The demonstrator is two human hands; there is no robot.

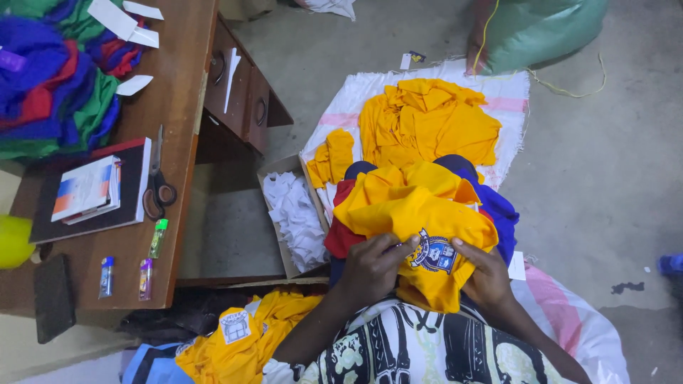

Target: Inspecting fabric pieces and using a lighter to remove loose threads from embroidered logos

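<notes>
A yellow garment (409, 206) with a round blue and white crest (435, 254) lies bunched on my lap over red and blue cloth (498, 210). My left hand (373, 267) grips the yellow fabric just left of the crest. My right hand (487, 274) holds the fabric on the crest's right side, its thumb touching the emblem. Both hands pinch the cloth around the crest.
A pile of yellow garments (427, 121) lies on a white sack (509, 96) ahead. A cardboard box of white paper scraps (295, 213) stands to the left. The wooden desk (181, 107) holds scissors (155, 185), a book, small tubes and coloured cloth. More yellow cloth (242, 341) lies at lower left. Another person's hand (475, 53) rests by a green bag.
</notes>
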